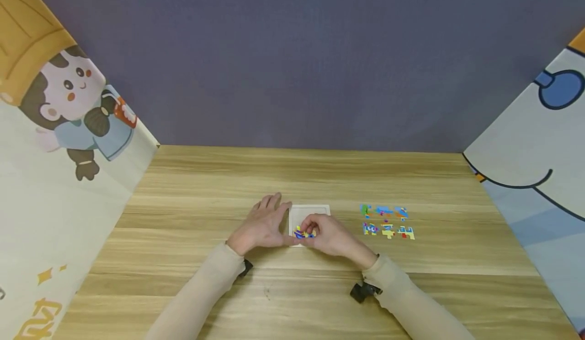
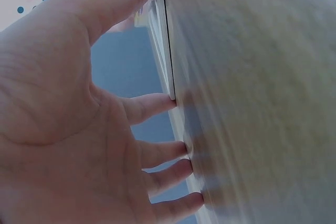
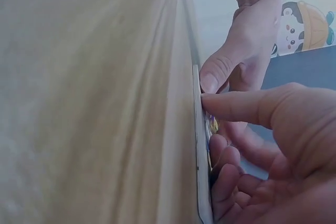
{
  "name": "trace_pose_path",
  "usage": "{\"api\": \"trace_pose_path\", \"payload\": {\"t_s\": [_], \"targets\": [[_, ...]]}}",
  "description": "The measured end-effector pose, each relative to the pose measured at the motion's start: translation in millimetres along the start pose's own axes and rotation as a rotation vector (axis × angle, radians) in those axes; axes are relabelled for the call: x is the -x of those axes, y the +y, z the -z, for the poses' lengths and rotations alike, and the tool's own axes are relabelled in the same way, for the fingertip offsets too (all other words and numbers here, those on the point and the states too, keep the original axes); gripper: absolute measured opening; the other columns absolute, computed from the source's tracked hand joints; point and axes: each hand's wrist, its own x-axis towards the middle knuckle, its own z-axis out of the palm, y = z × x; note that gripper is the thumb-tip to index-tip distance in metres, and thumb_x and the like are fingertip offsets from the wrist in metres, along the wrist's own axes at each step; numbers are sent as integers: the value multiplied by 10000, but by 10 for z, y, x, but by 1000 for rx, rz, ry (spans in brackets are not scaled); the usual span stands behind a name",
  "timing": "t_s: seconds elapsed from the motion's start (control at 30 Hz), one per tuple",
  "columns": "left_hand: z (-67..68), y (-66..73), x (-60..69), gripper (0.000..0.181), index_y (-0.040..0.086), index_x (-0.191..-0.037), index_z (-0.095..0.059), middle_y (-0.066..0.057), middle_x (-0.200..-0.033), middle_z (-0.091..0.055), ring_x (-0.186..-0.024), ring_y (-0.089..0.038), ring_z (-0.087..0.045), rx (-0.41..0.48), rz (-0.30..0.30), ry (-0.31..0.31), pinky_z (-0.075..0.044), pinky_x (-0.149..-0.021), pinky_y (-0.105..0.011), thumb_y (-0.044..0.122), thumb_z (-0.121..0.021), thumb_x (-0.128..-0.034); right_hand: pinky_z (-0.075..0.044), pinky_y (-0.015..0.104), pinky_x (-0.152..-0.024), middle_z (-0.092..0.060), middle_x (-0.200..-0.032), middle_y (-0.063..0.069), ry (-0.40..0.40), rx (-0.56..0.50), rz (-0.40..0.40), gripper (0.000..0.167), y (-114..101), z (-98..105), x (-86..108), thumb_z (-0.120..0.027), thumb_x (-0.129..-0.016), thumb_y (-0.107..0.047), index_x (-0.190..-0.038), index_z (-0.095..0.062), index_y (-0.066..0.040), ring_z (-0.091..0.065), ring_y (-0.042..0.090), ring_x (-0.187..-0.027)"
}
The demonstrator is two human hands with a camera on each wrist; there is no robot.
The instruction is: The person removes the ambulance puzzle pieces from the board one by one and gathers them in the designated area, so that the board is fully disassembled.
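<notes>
A white square puzzle tray [image 1: 309, 210] lies flat on the table, with a few colourful jigsaw pieces [image 1: 298, 232] in its near left corner. My left hand [image 1: 264, 225] spreads along the tray's left side; its thumb reaches the near edge and its index finger is at the far left corner. In the left wrist view, the left fingers [image 2: 152, 106] are fairly straight, with tips down at the table. Over the tray's near part, my right hand [image 1: 332, 234] holds a jigsaw piece with curled fingers, its thumb extended at the near rim. The right fingers [image 3: 226, 179] partly hide that piece.
Two rows of loose jigsaw pieces [image 1: 385, 211] lie on the wooden table [image 1: 205, 177] to the right of the tray. A dark grey panel [image 1: 301, 66] stands behind the table, and printed panels flank both sides. Dark wrist cameras [image 1: 364, 292] sit below the forearms.
</notes>
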Motion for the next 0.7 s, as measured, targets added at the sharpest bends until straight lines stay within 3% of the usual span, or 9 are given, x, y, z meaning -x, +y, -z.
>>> {"api": "trace_pose_path", "payload": {"t_s": [0.33, 0.5, 0.7], "targets": [[8, 5, -1, 1025, 156, -1651, -378, -228, -1765, -184, -1625, -443, -196, 0, 3, -13, -219, -1310, -639, 653, -794, -857, -471, 205, -650, -678, -914, 4, 8, -57, -5, 284, 32, -3, 12, -879, -857, -138, -1106, -762, -68, -563, 97, -742], [7, 6, -6, 1019, 162, -1652, -378, -224, -1765, -189, -1626, -439, -199, 1, 6, -21, -220, -1312, -630, 658, -788, -862, -470, 206, -656, -676, -906, -1, 12, -54, 1, 231, 40, -8, 13, -875, -860, -141, -1053, -759, -90, -560, 91, -743], [5, 1, -9, 1021, 160, -1647, -385, -228, -1761, -199, -1621, -444, -210, 3, 4, -18, -231, -1308, -629, 666, -786, -857, -493, 215, -696, -720, -900, -1, 26, -96, 44, 73, 65, 9, 14, -742, -969, -143, -1013, -771, -92, -593, 87, -783]]}}
